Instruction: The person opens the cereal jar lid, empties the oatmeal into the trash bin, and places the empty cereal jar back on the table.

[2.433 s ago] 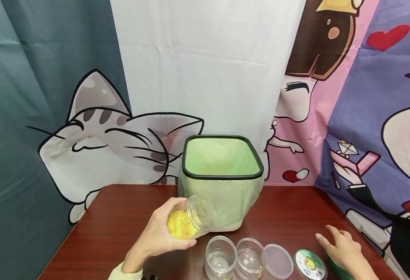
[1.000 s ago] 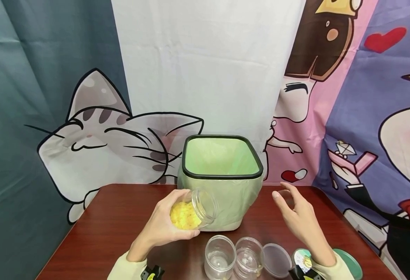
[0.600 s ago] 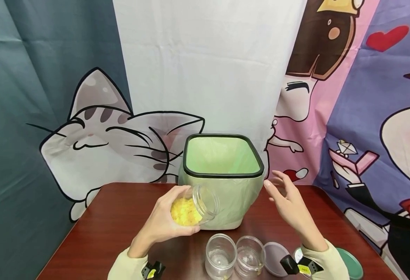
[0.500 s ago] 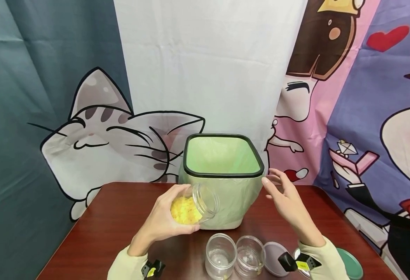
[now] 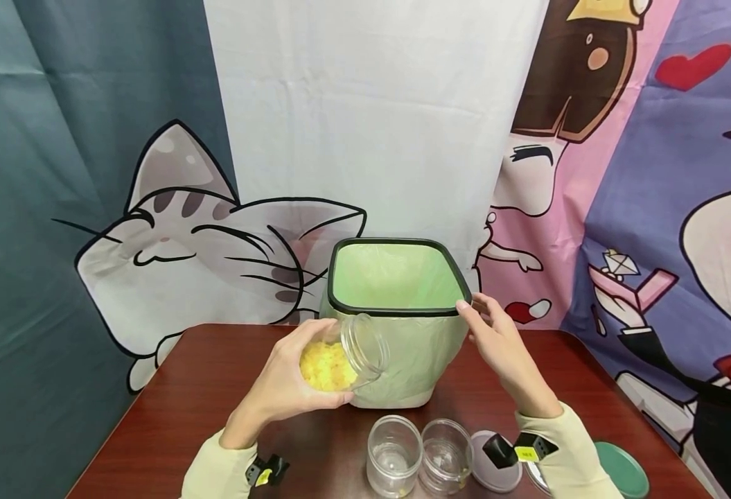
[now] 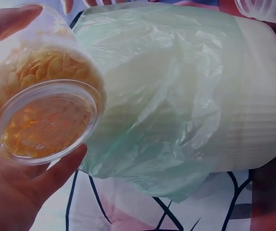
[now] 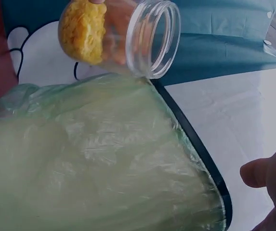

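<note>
My left hand (image 5: 293, 374) grips a clear plastic jar (image 5: 368, 346), tilted with its mouth to the right, in front of the bin. Thin yellow flakes (image 5: 328, 366) fill its lower part; in the left wrist view the jar's round base (image 6: 48, 122) faces the camera. A pale bin (image 5: 396, 357) with a black rim (image 5: 396, 312) and green plastic liner stands behind. At the rim's near right corner is my right hand (image 5: 496, 339), fingers relaxed and parted. In the right wrist view its thumb (image 7: 256, 172) appears beside the rim, and whether it touches is unclear.
Two clear jars (image 5: 393, 457) stand open at the table's front. Right of them lie a translucent lid (image 5: 496, 478), a partly hidden round lid (image 5: 536, 478) and a green lid (image 5: 622, 470). A printed cloth (image 5: 353, 104) hangs behind the brown table (image 5: 197, 395).
My right hand has moved from above the lids on the right, up and left to the bin's rim. My left hand has raised the tilted jar a little.
</note>
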`<state>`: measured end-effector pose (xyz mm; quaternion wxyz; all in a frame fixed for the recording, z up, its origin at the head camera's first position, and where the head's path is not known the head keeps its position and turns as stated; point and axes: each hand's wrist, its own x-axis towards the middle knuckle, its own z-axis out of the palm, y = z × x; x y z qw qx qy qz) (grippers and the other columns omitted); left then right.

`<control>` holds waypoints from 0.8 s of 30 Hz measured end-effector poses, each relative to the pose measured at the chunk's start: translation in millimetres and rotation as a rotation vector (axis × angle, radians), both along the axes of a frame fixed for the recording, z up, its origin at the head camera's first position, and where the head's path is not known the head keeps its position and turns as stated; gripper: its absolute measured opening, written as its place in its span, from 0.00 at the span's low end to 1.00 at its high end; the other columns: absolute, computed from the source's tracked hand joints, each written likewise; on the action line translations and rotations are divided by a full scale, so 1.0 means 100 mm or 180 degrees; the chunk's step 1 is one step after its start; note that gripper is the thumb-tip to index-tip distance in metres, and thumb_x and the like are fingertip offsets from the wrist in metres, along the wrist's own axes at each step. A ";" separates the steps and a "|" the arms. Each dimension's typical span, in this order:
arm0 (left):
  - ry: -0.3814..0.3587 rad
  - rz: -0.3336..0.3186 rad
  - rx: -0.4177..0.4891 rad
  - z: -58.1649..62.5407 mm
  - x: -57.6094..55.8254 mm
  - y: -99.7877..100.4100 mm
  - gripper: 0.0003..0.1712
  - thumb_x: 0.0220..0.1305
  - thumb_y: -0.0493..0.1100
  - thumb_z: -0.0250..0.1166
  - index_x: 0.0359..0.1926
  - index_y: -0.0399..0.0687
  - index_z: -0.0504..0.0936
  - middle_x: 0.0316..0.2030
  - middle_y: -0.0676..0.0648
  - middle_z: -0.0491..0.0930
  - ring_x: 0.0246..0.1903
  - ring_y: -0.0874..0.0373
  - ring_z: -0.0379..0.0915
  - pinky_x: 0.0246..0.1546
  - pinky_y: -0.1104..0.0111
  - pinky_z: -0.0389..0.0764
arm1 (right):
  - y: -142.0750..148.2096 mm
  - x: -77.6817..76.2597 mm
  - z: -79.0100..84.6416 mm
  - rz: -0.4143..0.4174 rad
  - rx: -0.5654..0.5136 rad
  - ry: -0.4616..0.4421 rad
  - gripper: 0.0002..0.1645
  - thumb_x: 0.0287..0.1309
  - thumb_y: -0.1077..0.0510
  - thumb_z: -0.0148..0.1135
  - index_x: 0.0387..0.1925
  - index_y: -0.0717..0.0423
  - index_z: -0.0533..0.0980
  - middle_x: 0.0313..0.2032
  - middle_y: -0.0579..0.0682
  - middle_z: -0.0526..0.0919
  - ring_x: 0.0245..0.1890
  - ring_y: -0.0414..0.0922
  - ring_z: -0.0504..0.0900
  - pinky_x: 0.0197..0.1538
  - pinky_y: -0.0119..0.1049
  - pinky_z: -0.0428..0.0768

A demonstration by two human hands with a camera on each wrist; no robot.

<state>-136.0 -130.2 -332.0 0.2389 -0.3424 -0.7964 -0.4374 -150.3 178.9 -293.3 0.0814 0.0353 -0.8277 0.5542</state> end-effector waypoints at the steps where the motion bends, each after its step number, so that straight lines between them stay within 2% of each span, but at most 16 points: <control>1: 0.0002 0.0004 0.0015 0.02 0.01 0.00 0.49 0.23 0.50 0.81 0.55 0.53 0.71 0.45 0.56 0.75 0.45 0.60 0.72 0.47 0.69 0.71 | 0.00 -0.01 0.00 -0.0002 -0.0014 -0.0008 0.43 0.60 0.37 0.49 0.67 0.60 0.53 0.63 0.60 0.60 0.60 0.53 0.63 0.56 0.51 0.69; 3: 0.0031 0.0006 0.0045 0.09 0.06 0.02 0.49 0.22 0.47 0.81 0.54 0.50 0.72 0.44 0.54 0.75 0.44 0.58 0.72 0.46 0.67 0.71 | -0.01 -0.04 -0.02 -0.0009 -0.0034 0.0008 0.43 0.60 0.37 0.48 0.66 0.60 0.53 0.61 0.60 0.62 0.58 0.52 0.65 0.55 0.48 0.70; 7: 0.0066 0.0048 0.0112 0.27 0.18 0.06 0.47 0.22 0.42 0.80 0.53 0.43 0.72 0.44 0.50 0.76 0.43 0.54 0.73 0.44 0.66 0.72 | -0.02 -0.11 -0.09 -0.0024 -0.0123 0.0087 0.38 0.61 0.36 0.47 0.62 0.58 0.60 0.51 0.58 0.69 0.48 0.48 0.69 0.50 0.42 0.73; 11: -0.0034 0.0115 0.0157 0.37 0.24 0.07 0.46 0.23 0.39 0.80 0.52 0.41 0.72 0.44 0.50 0.77 0.43 0.54 0.73 0.44 0.67 0.73 | -0.03 -0.15 -0.18 -0.0035 -0.0137 0.0153 0.34 0.61 0.35 0.44 0.57 0.56 0.64 0.44 0.56 0.71 0.42 0.46 0.69 0.44 0.39 0.71; 14: -0.0064 0.0101 0.0189 0.35 0.23 0.06 0.46 0.23 0.39 0.80 0.52 0.42 0.72 0.44 0.50 0.77 0.43 0.54 0.73 0.43 0.67 0.73 | -0.04 -0.17 -0.22 -0.0012 -0.0132 0.0204 0.34 0.62 0.34 0.43 0.56 0.56 0.64 0.45 0.55 0.71 0.45 0.45 0.68 0.47 0.39 0.67; 18: -0.0061 0.0107 0.0200 0.23 0.11 0.01 0.48 0.24 0.44 0.81 0.55 0.48 0.72 0.45 0.52 0.77 0.43 0.57 0.72 0.43 0.67 0.73 | -0.04 -0.18 -0.25 -0.0004 -0.0131 0.0249 0.35 0.62 0.35 0.42 0.57 0.57 0.63 0.50 0.55 0.70 0.49 0.44 0.65 0.51 0.39 0.63; 21: -0.0047 0.0145 0.0189 0.15 0.03 -0.02 0.50 0.24 0.49 0.81 0.56 0.53 0.71 0.46 0.55 0.76 0.44 0.60 0.72 0.44 0.69 0.73 | -0.05 -0.20 -0.27 -0.0009 -0.0108 0.0299 0.34 0.62 0.35 0.42 0.57 0.56 0.63 0.48 0.55 0.70 0.48 0.45 0.65 0.49 0.38 0.64; 24: 0.0004 0.0156 0.0180 0.12 -0.01 -0.04 0.50 0.25 0.52 0.80 0.57 0.56 0.70 0.46 0.57 0.76 0.44 0.61 0.71 0.43 0.70 0.72 | -0.05 -0.20 -0.29 -0.0030 -0.0043 0.0381 0.32 0.63 0.36 0.42 0.55 0.56 0.64 0.43 0.54 0.70 0.45 0.45 0.66 0.46 0.36 0.66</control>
